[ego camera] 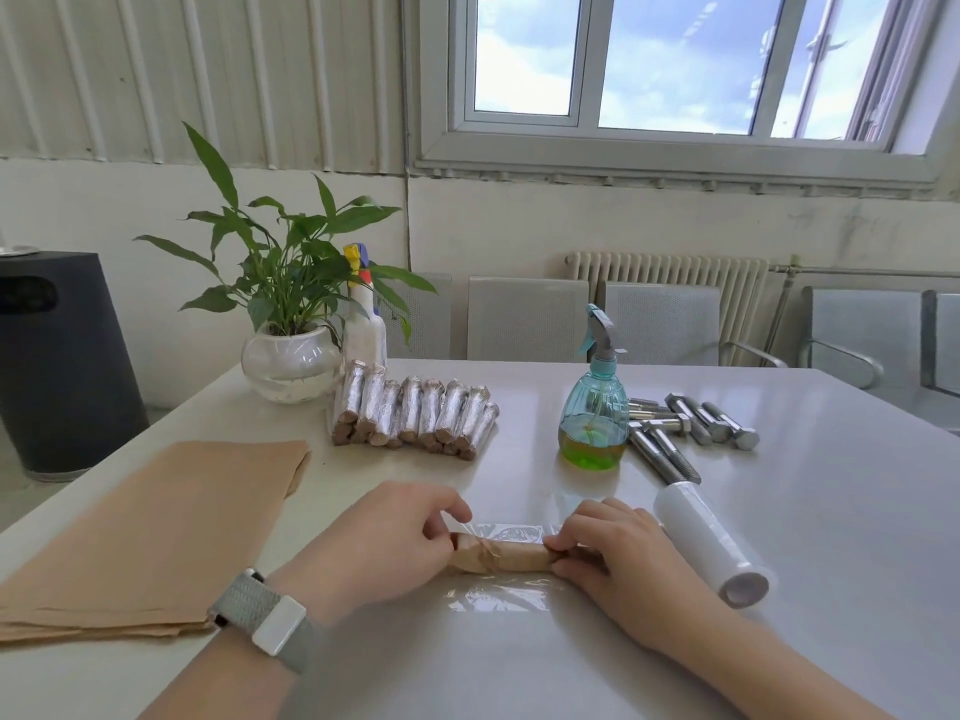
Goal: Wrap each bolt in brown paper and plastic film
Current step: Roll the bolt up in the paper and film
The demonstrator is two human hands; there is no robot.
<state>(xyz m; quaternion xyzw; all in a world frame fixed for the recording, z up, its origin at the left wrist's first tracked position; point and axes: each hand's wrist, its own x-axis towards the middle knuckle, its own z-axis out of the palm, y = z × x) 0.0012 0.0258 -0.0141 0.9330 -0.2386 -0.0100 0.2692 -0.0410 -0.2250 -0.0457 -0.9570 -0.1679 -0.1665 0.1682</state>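
Note:
A bolt wrapped in brown paper [511, 556] lies crosswise on a clear sheet of plastic film [498, 597] near the table's front. My left hand [387, 540] grips its left end with curled fingers. Its right end is held by my right hand [613, 556]. A white roll of film [709, 543] lies just right of my right hand. A stack of brown paper sheets [150, 527] is at the left. Several bare steel bolts [691, 433] lie at the right rear. Several finished wrapped bolts [415, 418] are piled at the middle rear.
A teal spray bottle [595, 402] with green liquid stands between the wrapped pile and the bare bolts. A potted plant in a glass bowl [291, 363] and a white spray bottle [363, 324] stand at the rear left. Chairs line the table's far edge [675, 368].

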